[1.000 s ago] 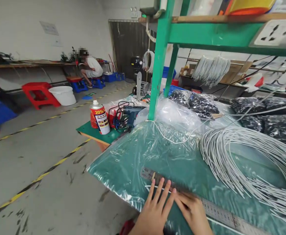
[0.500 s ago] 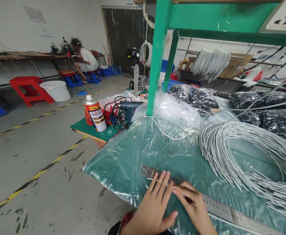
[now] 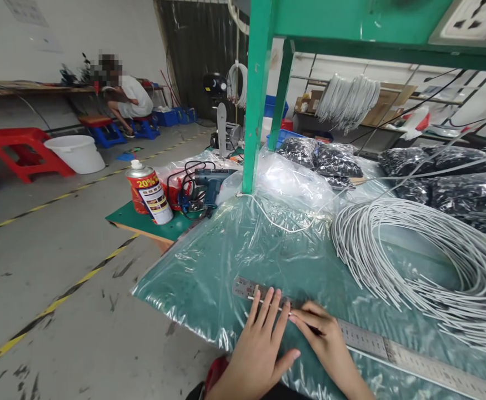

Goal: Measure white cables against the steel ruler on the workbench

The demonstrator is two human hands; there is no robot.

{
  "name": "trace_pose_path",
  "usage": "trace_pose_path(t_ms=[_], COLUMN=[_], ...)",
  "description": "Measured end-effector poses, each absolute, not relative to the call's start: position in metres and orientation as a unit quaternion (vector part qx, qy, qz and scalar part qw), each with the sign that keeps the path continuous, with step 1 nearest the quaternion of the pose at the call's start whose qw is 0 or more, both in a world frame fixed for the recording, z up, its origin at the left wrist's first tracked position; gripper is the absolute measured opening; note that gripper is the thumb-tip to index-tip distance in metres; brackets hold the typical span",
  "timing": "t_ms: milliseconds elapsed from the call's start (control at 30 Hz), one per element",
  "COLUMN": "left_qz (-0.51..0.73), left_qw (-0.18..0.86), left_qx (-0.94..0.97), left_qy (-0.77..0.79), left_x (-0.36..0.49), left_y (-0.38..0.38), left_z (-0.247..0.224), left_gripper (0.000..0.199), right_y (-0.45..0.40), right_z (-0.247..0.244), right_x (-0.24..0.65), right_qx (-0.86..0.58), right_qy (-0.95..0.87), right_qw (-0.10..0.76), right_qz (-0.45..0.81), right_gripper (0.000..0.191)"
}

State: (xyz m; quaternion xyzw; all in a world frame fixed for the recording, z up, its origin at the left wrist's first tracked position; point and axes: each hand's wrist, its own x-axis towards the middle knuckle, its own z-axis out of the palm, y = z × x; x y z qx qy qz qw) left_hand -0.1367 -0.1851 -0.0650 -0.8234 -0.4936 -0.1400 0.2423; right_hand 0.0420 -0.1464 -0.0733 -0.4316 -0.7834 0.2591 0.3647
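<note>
Both my hands sit at the bottom centre of the frame: my left hand [image 3: 259,347] lies flat, fingers spread, on the steel ruler [image 3: 363,340]. My right hand [image 3: 328,341] pinches a thin white wire [image 3: 263,301] against the ruler's left end.

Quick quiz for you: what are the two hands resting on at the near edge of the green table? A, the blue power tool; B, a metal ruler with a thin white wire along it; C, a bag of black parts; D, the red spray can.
B: the left hand and right hand lie flat on the metal ruler with a thin white wire along it.
</note>
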Motion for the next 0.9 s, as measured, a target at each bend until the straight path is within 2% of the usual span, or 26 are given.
trace_pose_path(t_ms=[433, 900], left_qz=[-0.147, -0.127], left_qw=[0.221, 0.226], left_qx=[-0.839, -0.833], left_qy=[-0.475, -0.488], left_x=[-0.1410, -0.1389], left_y=[-0.1854, -0.1854], left_z=[-0.0657, -0.0645], left_gripper=[0.077, 0.075], right_y=[-0.1422, -0.1431], right_z=[-0.0796, -0.0741], right_x=[0.0415, 0.0339], right_qx=[-0.421, -0.459], right_qy=[-0.783, -0.737], right_qw=[0.373, 0.387], right_qz=[0.267, 0.309], right_gripper=[0.018, 0.024])
